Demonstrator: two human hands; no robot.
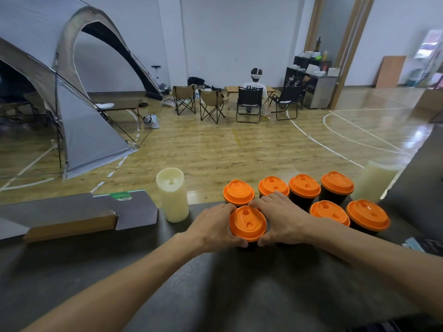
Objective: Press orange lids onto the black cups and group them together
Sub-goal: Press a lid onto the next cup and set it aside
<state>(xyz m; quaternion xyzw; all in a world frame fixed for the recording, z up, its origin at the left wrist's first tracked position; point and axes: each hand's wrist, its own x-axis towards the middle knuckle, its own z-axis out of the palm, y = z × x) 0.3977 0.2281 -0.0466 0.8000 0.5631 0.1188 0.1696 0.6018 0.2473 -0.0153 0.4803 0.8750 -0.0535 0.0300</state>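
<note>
Near cup (247,224), lid on, sits at table (215,283) front-left of the group; your L hand (213,226) & R hand (282,221) curl round it, one each side; six more lidded cups (304,189) just behind/right; candle (173,195) to the left.

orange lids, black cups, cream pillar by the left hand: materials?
Orange lids: moulded plastic, matte with slight sheen, embossed sip hole. Black cups: probably paper or plastic, matte; mostly hidden. Cream pillar: waxy, translucent candle look, recessed top; likely wax or plastic.
</note>
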